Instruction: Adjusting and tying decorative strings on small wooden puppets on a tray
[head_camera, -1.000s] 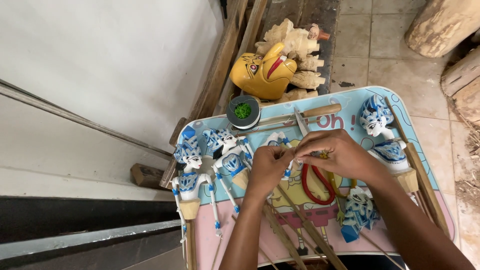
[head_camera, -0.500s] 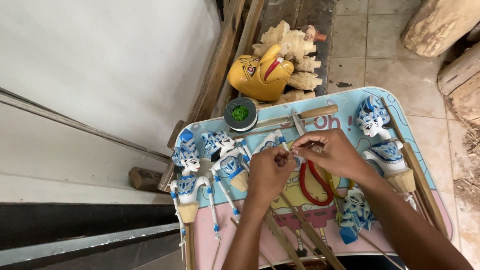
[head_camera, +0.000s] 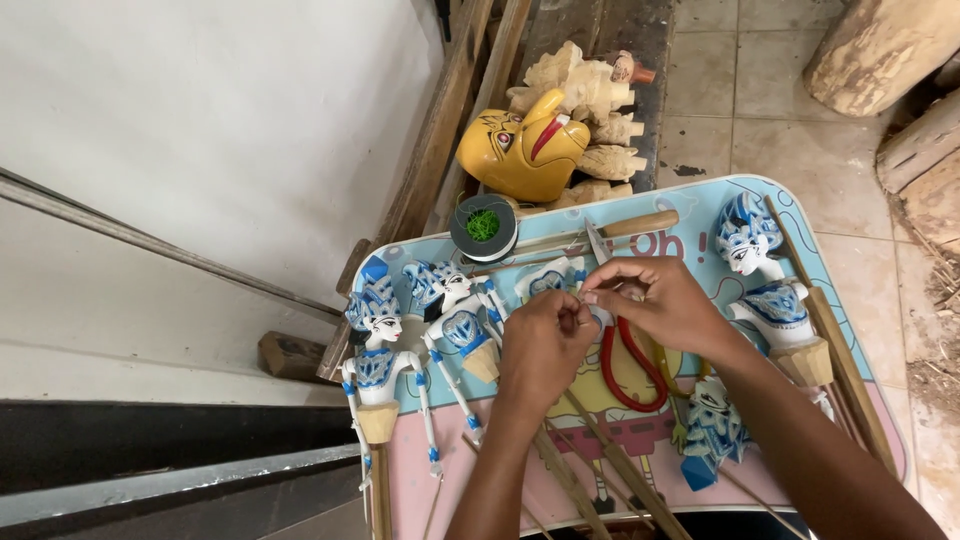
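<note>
Left hand (head_camera: 540, 345) and right hand (head_camera: 660, 300) together at centre of the surface (head_camera: 860, 300), fingertips pinched on a small blue-and-white puppet part (head_camera: 548, 282), barely visible. Red-handled pliers (head_camera: 625, 365) just below. Painted puppets (head_camera: 375, 350) left and right; yellow mask (head_camera: 520, 150) beyond.

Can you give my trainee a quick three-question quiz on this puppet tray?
1. True or false: both hands meet over the tray.
2. What lies under the right hand: A) red-handled pliers, B) a hammer, C) a cup?
3. What colour is the mask beyond the tray?

Key: 1. True; the left hand and right hand pinch at one small spot. 2. A. 3. Yellow.
</note>
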